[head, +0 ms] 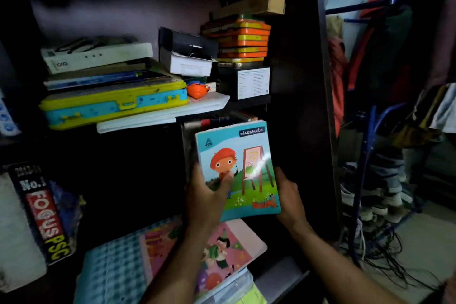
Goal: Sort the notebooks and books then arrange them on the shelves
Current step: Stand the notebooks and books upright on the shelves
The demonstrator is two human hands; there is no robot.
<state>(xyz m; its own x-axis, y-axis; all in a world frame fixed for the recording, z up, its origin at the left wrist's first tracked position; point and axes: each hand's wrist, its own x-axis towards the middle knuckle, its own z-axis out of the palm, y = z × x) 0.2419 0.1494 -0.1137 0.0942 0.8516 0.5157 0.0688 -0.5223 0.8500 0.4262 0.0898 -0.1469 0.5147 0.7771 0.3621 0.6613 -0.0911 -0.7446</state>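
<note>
Hands, left (206,195) and right (288,196), grip one upright notebook stack (237,170); two notebooks (172,254) lie below.

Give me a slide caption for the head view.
Both hands, left hand and right hand, hold a stack fronted by a teal cartoon-cover notebook at a dark shelf.

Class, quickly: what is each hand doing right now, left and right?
Left hand: grips the left edge of the classmate notebook, thumb on the cover.
Right hand: holds the notebook's right edge, fingers curled behind it.
</note>
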